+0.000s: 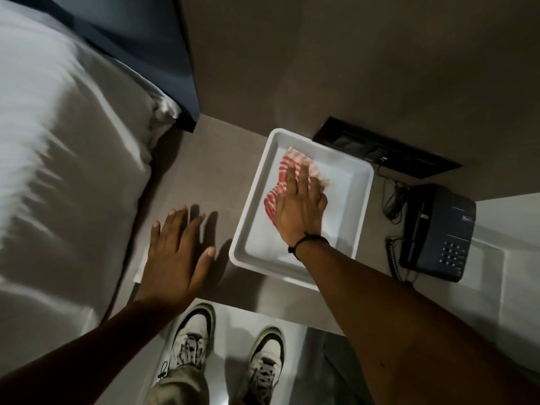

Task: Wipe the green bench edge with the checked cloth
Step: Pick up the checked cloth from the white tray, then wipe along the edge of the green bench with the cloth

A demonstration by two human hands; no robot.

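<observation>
From left to right: a bed [58, 171] in pale linen is shown beside a grey-brown tabletop [210, 171]. The left hand [175, 255] is laid flat on that surface, fingers spread and straight, nothing held. Just beside it a white tray [245, 229] is set, and inside the tray the cloth [280, 182], checked in red and white, is pressed down under the right hand [301, 206]. The fingers of this hand are extended and only slightly curved over the fabric; whether any of it is pinched beneath the palm cannot be told. A dark band [306, 241] is worn at the wrist. Further right a dark phone [438, 232] with its coiled cord is seen, and a dark wall panel [388, 147] behind the tray.

No green bench edge is visible here, so the wipe itself is judged not yet begun.

Risks, as judged: the tray is light and sits near the table's front edge, so a sideways drag on the cloth may slide it off; a loose grasp may let the cloth unfold and trail, or snag the phone cord nearby.

The cloth is seen crumpled into soft folds, its far part blurred, thin and limp in appearance, and it is expected to bunch rather than stay flat when pushed.
</observation>
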